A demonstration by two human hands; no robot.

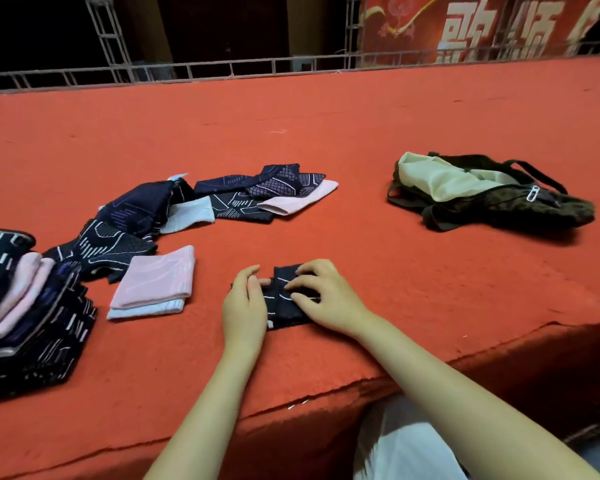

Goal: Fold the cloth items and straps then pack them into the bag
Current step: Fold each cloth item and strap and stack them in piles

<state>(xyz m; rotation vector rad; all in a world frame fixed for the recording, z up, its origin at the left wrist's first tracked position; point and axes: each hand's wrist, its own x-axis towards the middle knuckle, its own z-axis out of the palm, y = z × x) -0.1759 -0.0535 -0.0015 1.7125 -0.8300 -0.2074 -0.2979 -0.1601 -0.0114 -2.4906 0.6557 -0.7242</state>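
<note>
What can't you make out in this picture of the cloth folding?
Head view only:
- Dark cloth: mostly covered by left hand and right hand.
- Folded stack: cut off by the left edge.
- Bag interior: hidden by pale lining.

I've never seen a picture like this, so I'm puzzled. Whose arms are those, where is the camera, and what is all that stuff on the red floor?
The camera sits on a person's head and looks down, so you see that person's own two arms. The left hand and the right hand press on a small dark patterned cloth, folding it flat on the red carpet. Neither hand lifts anything. At the far left stands a neat stack of folded cloths. Beside it lies a folded pink cloth on a pale blue one. Behind that, a loose heap of cloths waits for folding. On the right lies a dark bag, unzipped, with its pale lining showing.
</note>
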